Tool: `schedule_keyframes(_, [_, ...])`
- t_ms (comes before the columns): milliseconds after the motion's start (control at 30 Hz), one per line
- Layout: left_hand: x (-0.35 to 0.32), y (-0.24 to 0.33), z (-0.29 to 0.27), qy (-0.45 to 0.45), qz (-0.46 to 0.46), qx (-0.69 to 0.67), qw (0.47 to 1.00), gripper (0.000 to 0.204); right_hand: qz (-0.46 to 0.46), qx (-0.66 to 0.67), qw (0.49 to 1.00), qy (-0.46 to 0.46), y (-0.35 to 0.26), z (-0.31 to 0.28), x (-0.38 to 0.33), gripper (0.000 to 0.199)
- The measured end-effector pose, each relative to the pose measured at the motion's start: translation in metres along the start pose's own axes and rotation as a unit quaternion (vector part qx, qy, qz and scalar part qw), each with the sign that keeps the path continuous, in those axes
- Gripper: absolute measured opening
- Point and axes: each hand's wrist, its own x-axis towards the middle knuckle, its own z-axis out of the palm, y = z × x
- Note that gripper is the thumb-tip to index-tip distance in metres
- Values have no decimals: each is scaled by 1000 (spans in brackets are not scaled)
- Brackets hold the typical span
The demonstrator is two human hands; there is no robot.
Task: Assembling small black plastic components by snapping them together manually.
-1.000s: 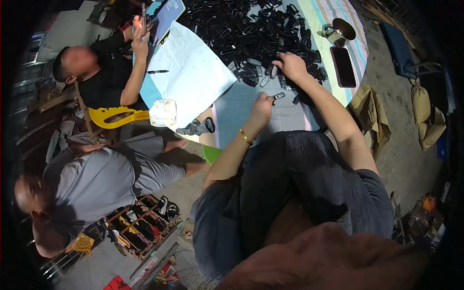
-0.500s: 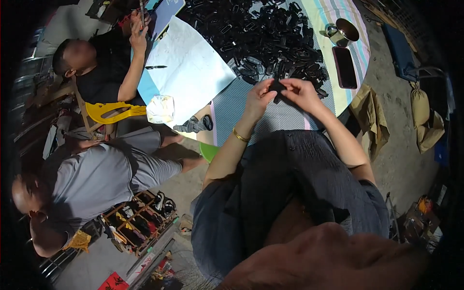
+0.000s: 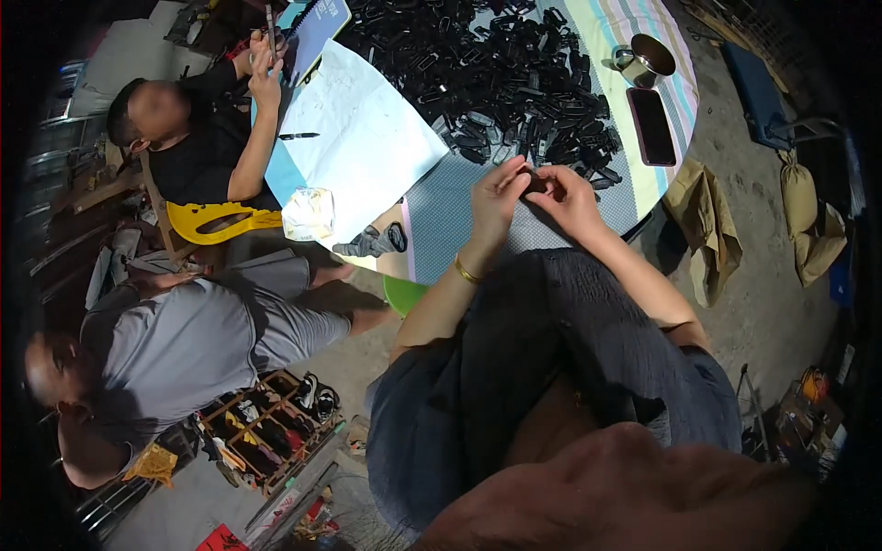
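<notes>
The left hand (image 3: 496,195) is half curled, its thumb and forefinger drawn narrow at the tips, pinching one end of a small dark piece (image 3: 536,183). The right hand (image 3: 570,204) meets it from the other side, fingers bent and thumb tucked toward them, with the same piece between its tips. Much of the piece is hidden by the fingers, so its exact shape cannot be told.

Both hands are over the near part of the table (image 3: 439,213), a little in from the near edge, where the person's dark clothing (image 3: 514,303) overlaps the cloth. Room for moving lies on the grey patterned cloth: a wide patch left of the left hand, as far as the white sheet (image 3: 367,138), and a narrower one right of the right hand, toward the right edge.

The dark piece sits right at the fingertips, just on the near side of a broad heap of black parts (image 3: 478,83) that spreads away toward the far edge. Along the right edge lie a phone (image 3: 651,127) and, just beyond it, a metal cup (image 3: 646,62). Toward the near left edge, a crumpled white packet (image 3: 309,214) rests near a dark grey bundle (image 3: 367,241).
</notes>
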Motion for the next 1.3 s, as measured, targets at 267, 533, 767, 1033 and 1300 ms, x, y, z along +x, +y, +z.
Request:
schedule_keyframes(267, [-3,5,-9,-128,-24,-7,992,25,76,56,980,-176,9,-17,-1,24])
schedule_keyframes(533, [-17,-11,2,-139,-44,27,989,21,98,15,986,-135,16,-15,-33,23])
schedule_keyframes(767, [-9,-22,7,-204,-136,-16,969,22,191,73,963,-173,22,-35,-41,18])
schedule_keyframes(1033, [15,-45,-10,-60,72,363,927,30,190,-374,852,-312,61,-130,-87,29])
schedule_keyframes(1300, [30,-84,-23,-103,141,524,833,32,159,-330,888,-277,49,-111,-25,22])
